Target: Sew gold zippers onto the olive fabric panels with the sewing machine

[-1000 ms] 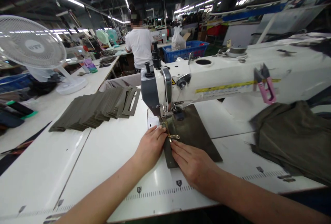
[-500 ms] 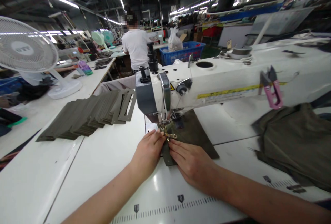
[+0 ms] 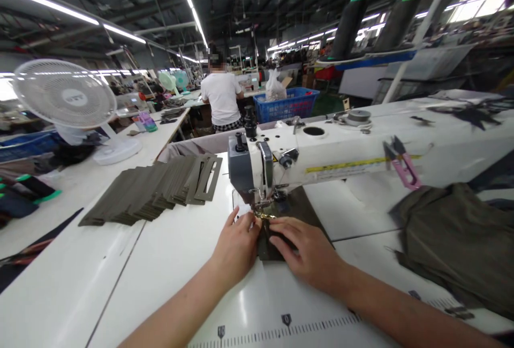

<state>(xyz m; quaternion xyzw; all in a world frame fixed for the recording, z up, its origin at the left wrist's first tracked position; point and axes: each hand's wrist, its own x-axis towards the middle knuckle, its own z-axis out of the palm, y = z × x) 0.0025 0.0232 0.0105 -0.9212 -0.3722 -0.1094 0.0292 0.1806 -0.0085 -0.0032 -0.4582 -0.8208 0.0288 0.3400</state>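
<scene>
A dark olive fabric piece [image 3: 311,218] lies under the needle area of a white sewing machine [image 3: 257,168]. A gold-coloured zipper pull [image 3: 266,216] sits on it just in front of the presser foot. My left hand [image 3: 236,243] is closed at the fabric's left edge, its fingertips bunched beside the foot. My right hand [image 3: 309,246] reaches over the fabric from the right. Its forefinger tip is at the end of the zipper pull, while the thumb stands apart below it. The left fingers hide part of the fabric's edge.
Left of the machine lies a fanned stack of olive pieces with cut-out slots [image 3: 156,190]. Pink thread snips [image 3: 405,171] rest against the machine arm. Bunched olive cloth [image 3: 458,241] lies at right. A white fan [image 3: 66,96] stands at left; a person [image 3: 223,96] works beyond, near a blue basket [image 3: 287,104].
The view has tilted up and shifted left. My right thumb has come away from the forefinger, and the right fingertips have moved up to the zipper pull. My left hand stays at the fabric edge.
</scene>
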